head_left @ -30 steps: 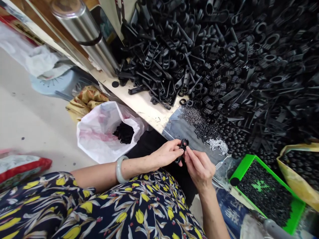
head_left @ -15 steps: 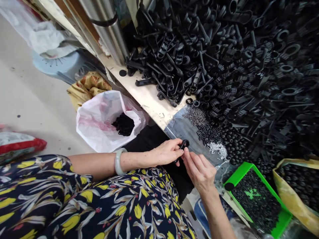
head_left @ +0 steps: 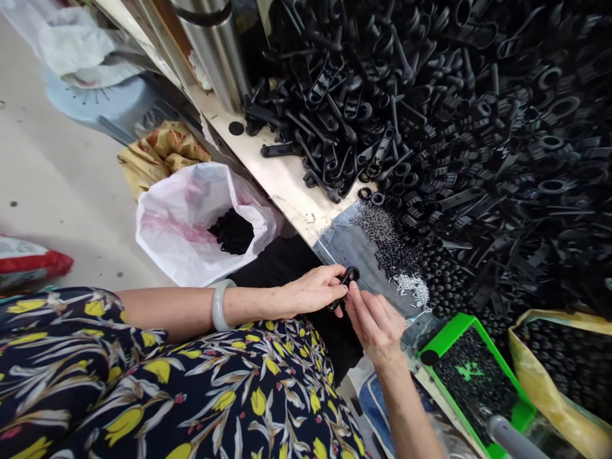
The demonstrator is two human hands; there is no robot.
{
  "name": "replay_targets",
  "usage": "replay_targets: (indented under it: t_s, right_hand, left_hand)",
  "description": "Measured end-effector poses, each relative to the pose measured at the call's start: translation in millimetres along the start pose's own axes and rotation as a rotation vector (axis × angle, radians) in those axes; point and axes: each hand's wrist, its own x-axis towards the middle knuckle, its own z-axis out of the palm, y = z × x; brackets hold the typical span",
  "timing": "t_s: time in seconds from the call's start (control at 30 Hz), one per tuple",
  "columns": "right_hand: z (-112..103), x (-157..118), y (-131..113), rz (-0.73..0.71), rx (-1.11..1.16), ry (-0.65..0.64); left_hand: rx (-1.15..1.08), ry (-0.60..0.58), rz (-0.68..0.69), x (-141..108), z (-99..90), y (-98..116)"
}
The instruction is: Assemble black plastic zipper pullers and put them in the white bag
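My left hand (head_left: 319, 290) is closed around a black plastic part with a ring-shaped end (head_left: 351, 274), held over my lap by the table's edge. Thumb and fingers of my right hand (head_left: 375, 322) are pinched together right at that ring end. Whatever tiny piece the right fingertips may hold is hidden. Just beyond the hands lie small silver pins (head_left: 412, 290), tiny black pieces (head_left: 399, 256) and small grey pieces (head_left: 375, 223). Behind them rises a large heap of black plastic handles and rings (head_left: 382, 115).
A white bag (head_left: 167, 223) with black pieces inside stands left of the table. At right are a green tray (head_left: 478, 344) of small black pieces and a yellow sack (head_left: 535, 376) of round black parts. A metal post (head_left: 215, 57) stands at the table's edge (head_left: 287, 191).
Both hands and the black part appear slightly further left as the view shifts. The grip stays the same. A grey rod end now shows at the green tray's lower edge.
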Motion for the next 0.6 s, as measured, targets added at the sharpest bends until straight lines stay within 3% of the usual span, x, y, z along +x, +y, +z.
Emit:
replay_targets:
  t_s: [0.6]
  right_hand:
    - [0.4,-3.6,-4.3,0.028,-0.035,-0.058]
  left_hand:
    - [0.049,0.036,0.040,0.7,-1.4,-5.2]
